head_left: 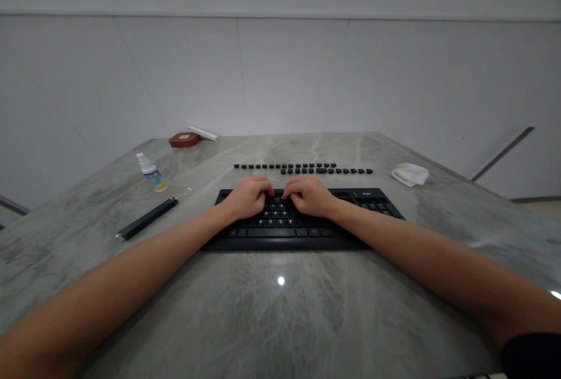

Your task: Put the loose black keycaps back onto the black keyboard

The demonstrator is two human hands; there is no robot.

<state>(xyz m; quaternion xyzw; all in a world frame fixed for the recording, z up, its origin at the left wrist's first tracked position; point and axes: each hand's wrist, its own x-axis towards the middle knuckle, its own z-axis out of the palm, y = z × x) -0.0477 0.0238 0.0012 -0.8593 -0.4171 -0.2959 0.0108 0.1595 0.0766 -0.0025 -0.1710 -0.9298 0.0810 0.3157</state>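
Note:
A black keyboard [284, 243] lies in front of me, and many of its middle keys show bare sockets without caps. My left hand [249, 197] rests over its upper left part, fingers curled and pressed together near the top rows. Close beside it, my right hand [309, 195] is curled the same way, its fingertips at the top rows too. What either hand's fingertips pinch, if anything, is hidden. Behind the keyboard, loose black keycaps stand in two lines, a back row [284, 166] and a shorter front row [350, 171] that includes one wider cap.
On the left of the grey marbled table [280, 320] are a white spray bottle [152, 173] and a dark stick-like tool [148, 219] with thin wire ends. A brown box [183, 140] and a white strip [203, 133] lie back left. A folded white cloth [410, 174] lies right.

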